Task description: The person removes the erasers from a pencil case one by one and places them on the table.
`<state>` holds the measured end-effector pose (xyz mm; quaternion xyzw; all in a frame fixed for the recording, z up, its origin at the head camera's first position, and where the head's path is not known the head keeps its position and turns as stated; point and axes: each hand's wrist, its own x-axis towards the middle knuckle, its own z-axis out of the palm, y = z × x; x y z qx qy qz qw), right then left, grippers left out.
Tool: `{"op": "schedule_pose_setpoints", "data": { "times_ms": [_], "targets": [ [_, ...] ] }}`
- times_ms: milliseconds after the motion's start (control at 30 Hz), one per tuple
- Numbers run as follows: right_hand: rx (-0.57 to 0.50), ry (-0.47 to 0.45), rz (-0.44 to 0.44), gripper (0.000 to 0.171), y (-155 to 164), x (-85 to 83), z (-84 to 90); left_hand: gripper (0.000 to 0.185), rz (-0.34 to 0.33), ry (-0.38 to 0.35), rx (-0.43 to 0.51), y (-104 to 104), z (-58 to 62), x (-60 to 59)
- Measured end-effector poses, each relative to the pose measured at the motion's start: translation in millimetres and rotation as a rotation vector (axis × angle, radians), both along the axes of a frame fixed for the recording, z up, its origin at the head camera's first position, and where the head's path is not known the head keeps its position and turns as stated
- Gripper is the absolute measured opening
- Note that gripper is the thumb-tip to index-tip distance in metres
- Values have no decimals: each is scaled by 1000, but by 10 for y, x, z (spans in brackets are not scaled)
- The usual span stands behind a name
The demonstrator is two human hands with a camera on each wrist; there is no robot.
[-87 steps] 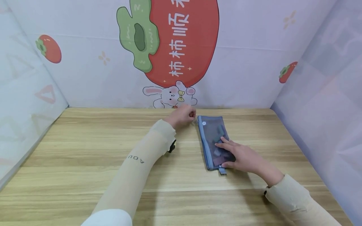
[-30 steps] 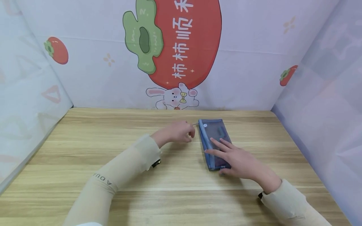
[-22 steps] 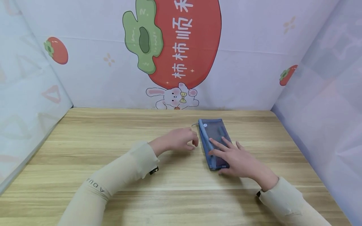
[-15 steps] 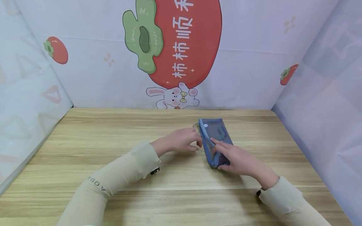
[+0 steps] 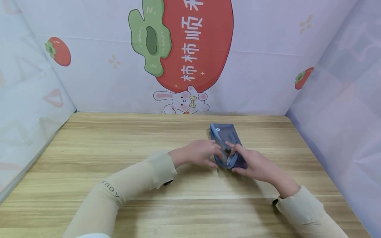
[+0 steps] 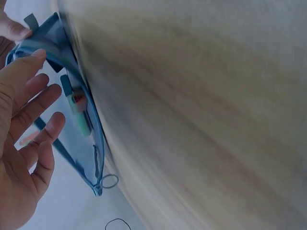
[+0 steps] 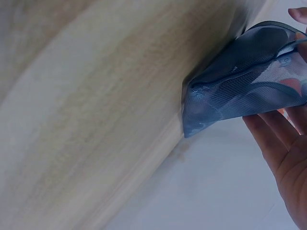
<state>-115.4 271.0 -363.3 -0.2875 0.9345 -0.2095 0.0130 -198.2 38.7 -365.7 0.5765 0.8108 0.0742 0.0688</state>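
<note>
The blue mesh zip pouch [image 5: 225, 142] lies on the pale wooden bench [image 5: 119, 138], towards its far right part, with its near end lifted between the two hands. The left hand [image 5: 200, 152] holds the pouch's left lip, thumb on the edge and fingers [image 6: 36, 110] only loosely bent alongside. The right hand [image 5: 253, 163] pinches the opposite lip. Pens show through the mesh. To widen the mouth well, I judge each hand should grip close to the zip's edge and pull evenly apart, keeping the far end resting on the bench.
</note>
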Motion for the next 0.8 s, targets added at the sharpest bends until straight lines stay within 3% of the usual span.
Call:
{"op": "schedule_pose_setpoints", "data": {
  "times_ms": [133,300,533,800],
  "targets": [
    [-16,35,1,47,61,14,3,32,-3,24,-17,89,-30,7],
    [-38,16,-14,46,120,26,11,30,-18,99,-36,185,-41,-21],
    [-108,-5,-43,43,135,48,-8,25,-10,134,-73,234,-126,-43],
    [-136,42,-77,34,181,67,-2,10,37,139,-1,246,-152,-36]
  ]
}}
